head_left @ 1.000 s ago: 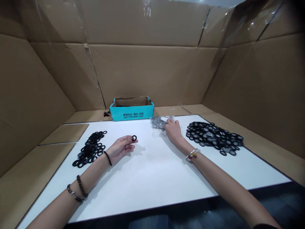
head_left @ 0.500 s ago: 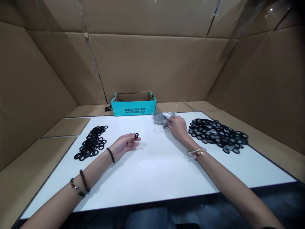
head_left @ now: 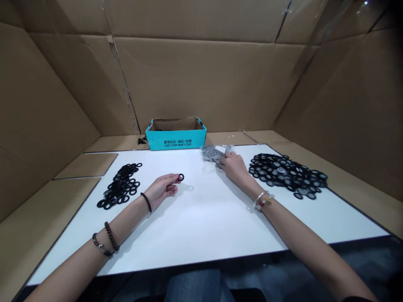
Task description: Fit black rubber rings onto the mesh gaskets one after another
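Observation:
My left hand [head_left: 162,189] pinches a small black ring [head_left: 183,178] between thumb and index finger, above the white table. Its other fingers are curled in. Farther back, my right hand [head_left: 235,168] reaches with bent fingers to a clear plastic bag [head_left: 211,154] full of small greyish pieces. The fingertips are partly hidden there, so what they grip cannot be made out. Beside the left hand lies a loose pile of black rings [head_left: 118,186]. To the right of the right hand spreads a larger pile of black rings with pale, translucent centres [head_left: 288,174].
A turquoise open box [head_left: 176,140] stands at the back of the white table [head_left: 189,226], some dark pieces inside. A few black bits [head_left: 142,140] lie left of it. Cardboard walls [head_left: 195,84] close in the back and both sides.
The left hand's lower fingers have curled in, and the ring now faces the camera more. My right hand stays at the bag, its wrist slightly turned. The view has shifted slightly.

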{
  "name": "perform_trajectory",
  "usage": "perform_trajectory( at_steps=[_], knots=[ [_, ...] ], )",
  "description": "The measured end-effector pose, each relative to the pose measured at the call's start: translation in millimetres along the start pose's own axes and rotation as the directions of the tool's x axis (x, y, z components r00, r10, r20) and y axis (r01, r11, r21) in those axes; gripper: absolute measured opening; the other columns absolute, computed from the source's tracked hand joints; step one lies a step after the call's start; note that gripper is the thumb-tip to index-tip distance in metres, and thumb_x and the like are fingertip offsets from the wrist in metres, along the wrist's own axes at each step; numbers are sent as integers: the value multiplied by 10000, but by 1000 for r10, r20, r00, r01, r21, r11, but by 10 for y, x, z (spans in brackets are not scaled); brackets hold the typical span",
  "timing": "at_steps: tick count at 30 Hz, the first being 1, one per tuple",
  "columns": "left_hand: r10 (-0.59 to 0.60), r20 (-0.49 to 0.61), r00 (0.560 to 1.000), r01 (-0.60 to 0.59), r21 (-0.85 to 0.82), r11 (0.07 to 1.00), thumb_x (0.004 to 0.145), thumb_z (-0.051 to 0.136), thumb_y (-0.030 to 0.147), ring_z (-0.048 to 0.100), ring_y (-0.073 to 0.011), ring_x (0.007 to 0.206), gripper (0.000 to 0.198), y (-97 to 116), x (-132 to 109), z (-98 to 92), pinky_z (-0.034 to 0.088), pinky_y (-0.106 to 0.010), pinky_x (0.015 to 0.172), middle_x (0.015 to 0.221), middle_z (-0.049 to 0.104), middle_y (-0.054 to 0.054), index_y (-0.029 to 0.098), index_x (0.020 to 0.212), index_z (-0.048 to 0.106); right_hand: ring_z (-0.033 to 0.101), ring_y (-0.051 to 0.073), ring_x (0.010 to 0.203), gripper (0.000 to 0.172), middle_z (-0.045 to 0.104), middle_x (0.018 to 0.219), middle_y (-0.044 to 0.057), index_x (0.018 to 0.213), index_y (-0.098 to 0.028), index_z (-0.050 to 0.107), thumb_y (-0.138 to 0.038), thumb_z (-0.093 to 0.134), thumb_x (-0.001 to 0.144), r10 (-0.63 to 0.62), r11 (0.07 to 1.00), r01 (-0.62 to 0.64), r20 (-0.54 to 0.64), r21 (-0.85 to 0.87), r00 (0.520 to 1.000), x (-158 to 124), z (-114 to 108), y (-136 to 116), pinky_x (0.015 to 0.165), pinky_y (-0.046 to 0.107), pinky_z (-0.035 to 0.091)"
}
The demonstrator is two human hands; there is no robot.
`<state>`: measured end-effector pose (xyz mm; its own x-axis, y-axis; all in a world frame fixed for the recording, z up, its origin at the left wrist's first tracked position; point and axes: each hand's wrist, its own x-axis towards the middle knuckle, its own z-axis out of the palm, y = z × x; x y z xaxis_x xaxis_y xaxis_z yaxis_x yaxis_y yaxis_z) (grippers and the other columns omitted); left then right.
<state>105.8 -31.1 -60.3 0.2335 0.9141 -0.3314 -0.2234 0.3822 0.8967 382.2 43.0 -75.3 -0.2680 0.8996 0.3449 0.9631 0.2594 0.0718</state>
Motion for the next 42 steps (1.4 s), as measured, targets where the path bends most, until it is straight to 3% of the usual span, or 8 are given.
perform_trajectory(
  at_steps=[10,22,26,30,32,35,37,42],
  knots=[
    [3,-4,1000,-3,10,1000,735,643,192,530,-46,529,97,-3,9,-3,467,-150,525,759,579,-29,106,780,647,453,253,925,263,598,969,148,862,-106,633,-139,373,875,-41,993,36,-38,-115,998,28,20,-37,734,339,267],
    [6,-25,1000,-6,-13,1000,741,652,214,529,-46,505,113,-5,-1,24,457,-135,491,654,576,-16,102,759,646,473,237,934,134,583,886,109,717,-154,572,-163,458,789,164,908,-114,-93,403,982,40,54,-3,799,332,327],
    [1,-103,995,-9,-72,997,745,653,188,541,-54,489,94,-10,15,22,479,-149,484,641,593,-23,95,741,638,499,197,821,135,568,817,73,789,-151,541,-257,459,808,255,698,-193,12,690,967,34,12,-60,741,332,387],
    [12,-268,963,-31,-67,997,759,632,152,583,-79,524,70,-36,32,24,512,-185,507,667,615,-43,95,717,631,525,139,660,157,558,710,44,775,-149,536,-300,511,808,125,432,-191,151,882,981,-44,-126,-242,648,292,449],
    [44,-303,952,-57,-36,998,748,644,159,588,-81,526,70,-57,42,29,505,-183,498,670,620,-44,101,712,631,527,111,652,136,558,725,29,760,-159,541,-291,574,774,-18,145,-267,272,953,962,-121,-185,-383,658,266,462],
    [77,-280,957,-74,22,997,726,668,187,576,-78,503,90,-89,60,39,489,-176,475,661,624,-47,103,718,636,502,86,627,147,548,729,6,752,-163,567,-252,668,693,-285,-274,-504,432,819,856,-226,-194,-591,618,222,452],
    [80,-260,962,-74,34,997,729,662,194,568,-78,489,98,-104,71,44,481,-176,464,650,623,-50,100,719,635,472,80,588,145,537,694,-6,724,-162,583,-216,698,656,-326,-344,-575,480,742,814,-261,-156,-679,558,206,425],
    [81,-251,965,-83,5,997,765,603,178,541,-67,461,105,-103,75,54,463,-171,453,606,593,-32,96,699,611,404,65,535,114,494,621,-32,664,-162,580,-169,694,658,-295,-432,-592,514,680,806,-257,-78,-712,499,194,356]
  ],
)
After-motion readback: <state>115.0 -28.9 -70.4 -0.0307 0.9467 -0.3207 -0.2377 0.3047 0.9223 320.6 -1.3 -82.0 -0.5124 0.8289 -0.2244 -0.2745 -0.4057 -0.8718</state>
